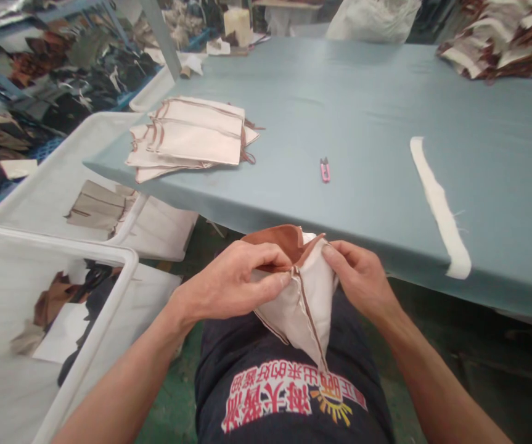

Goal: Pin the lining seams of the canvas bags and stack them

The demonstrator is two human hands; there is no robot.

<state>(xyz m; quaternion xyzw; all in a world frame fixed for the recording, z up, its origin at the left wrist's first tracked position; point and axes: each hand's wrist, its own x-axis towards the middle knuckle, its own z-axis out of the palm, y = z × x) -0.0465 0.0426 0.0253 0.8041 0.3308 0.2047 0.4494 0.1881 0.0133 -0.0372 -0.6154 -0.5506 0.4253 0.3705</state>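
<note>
Both my hands grip one sewn fabric piece (303, 308), cream outside with a brown lining and a brown seam, held over my lap below the table edge. My left hand (238, 280) pinches its left side, fingers curled closed on the cloth. On the piece's right edge my right hand (360, 277) is closed in the same way. A stack of similar cream pieces with brown edging (192, 139) lies on the blue-grey table (339, 105) to the far left. Small pink thread snips (324, 169) lie on the table straight ahead.
A long white fabric strip (439, 203) hangs over the table's front edge at right. White plastic bins (108, 271) with fabric scraps stand at my left. A pile of brown and cream pieces (501, 43) sits at the far right corner. A white sack (372, 18) lies behind.
</note>
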